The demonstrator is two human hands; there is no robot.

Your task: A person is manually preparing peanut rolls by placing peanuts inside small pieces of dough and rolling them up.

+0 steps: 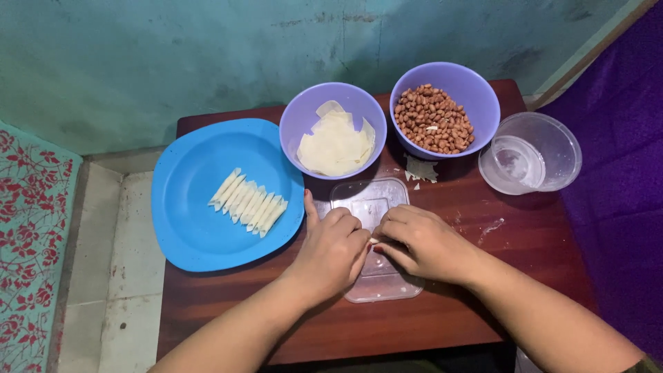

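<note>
both hands meet over the clear plastic lid [369, 207] near the front middle of the small wooden table [525, 242]. left hand [331, 252] and right hand [421, 242] are curled narrow, fingertips pinching a small pale wrapper piece [373, 240] between them; what is inside it i cannot tell. it looks like the rolling step. finishing it would call for a tight, even roll. finished rolls [248, 204] lie in a row on the blue plate [200, 228] at the left edge; wrapper bowl [333, 131] and peanut bowl [445, 110] stand along the back edge.
</note>
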